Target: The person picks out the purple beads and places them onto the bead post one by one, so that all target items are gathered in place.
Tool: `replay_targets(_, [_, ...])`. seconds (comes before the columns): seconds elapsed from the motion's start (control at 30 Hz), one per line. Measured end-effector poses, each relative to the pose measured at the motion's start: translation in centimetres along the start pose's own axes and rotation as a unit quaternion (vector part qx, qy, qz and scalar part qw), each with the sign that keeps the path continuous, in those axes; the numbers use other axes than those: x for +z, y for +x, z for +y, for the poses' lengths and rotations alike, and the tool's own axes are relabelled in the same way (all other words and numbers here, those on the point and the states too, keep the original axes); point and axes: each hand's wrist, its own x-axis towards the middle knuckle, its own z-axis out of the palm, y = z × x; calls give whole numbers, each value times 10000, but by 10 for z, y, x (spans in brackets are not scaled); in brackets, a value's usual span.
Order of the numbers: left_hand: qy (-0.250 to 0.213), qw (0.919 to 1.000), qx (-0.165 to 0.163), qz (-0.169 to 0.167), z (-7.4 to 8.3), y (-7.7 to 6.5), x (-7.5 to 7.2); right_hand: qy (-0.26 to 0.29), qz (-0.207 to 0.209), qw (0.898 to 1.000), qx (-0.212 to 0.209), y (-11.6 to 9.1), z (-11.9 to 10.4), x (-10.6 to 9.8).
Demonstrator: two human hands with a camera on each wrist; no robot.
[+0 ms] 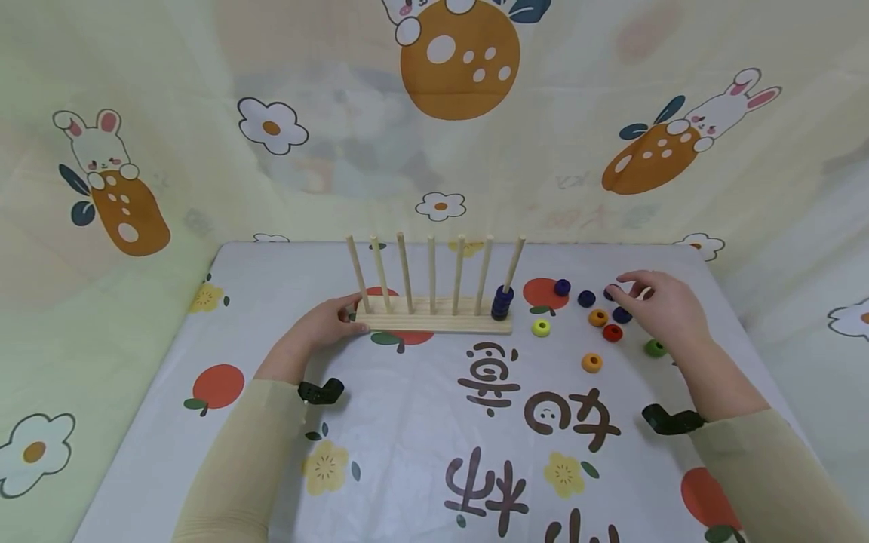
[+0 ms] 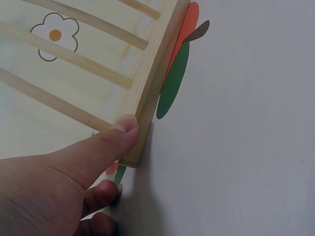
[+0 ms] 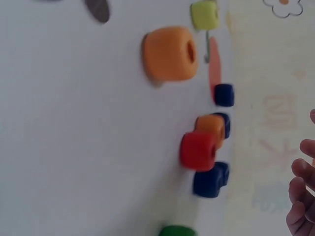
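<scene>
My left hand (image 1: 324,326) grips the left end of a wooden peg rack (image 1: 434,323); in the left wrist view its thumb (image 2: 106,142) presses on the base's corner. Several dark blue beads (image 1: 502,303) are stacked on the rightmost peg, while the other pegs carry none. My right hand (image 1: 668,309) hovers over the loose beads at the right, thumb and forefinger apart beside a blue bead (image 1: 609,292) that they partly cover. In the right wrist view, the right hand's fingers (image 3: 305,172) are loosely bent at the right edge, with no bead visible in them.
Right of the rack lie other blue beads (image 1: 587,299), a red bead (image 1: 612,333), orange beads (image 1: 592,363), a yellow-green bead (image 1: 541,327) and a green bead (image 1: 655,348). A patterned cloth (image 1: 394,422) covers the table, and a printed curtain (image 1: 339,181) hangs behind.
</scene>
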Motion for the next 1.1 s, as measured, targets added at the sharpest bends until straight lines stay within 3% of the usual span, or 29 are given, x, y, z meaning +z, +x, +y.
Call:
replay_targets(0.33, [3, 10000, -8, -19, 1, -3, -1, -99, -508, 9984, 221, -1, 44, 11])
replay_targets(0.53, [31, 10000, -34, -4, -1, -1, 1, -184, -996, 9942, 359, 1, 59, 15])
replay_targets(0.8, [-7, 10000, -30, 47, -1, -1, 1, -294, -1484, 9865, 630, 9, 66, 23])
replay_targets(1.1, [-16, 10000, -80, 56, -3, 0, 2, -318, -1640, 9829, 770, 13, 62, 28])
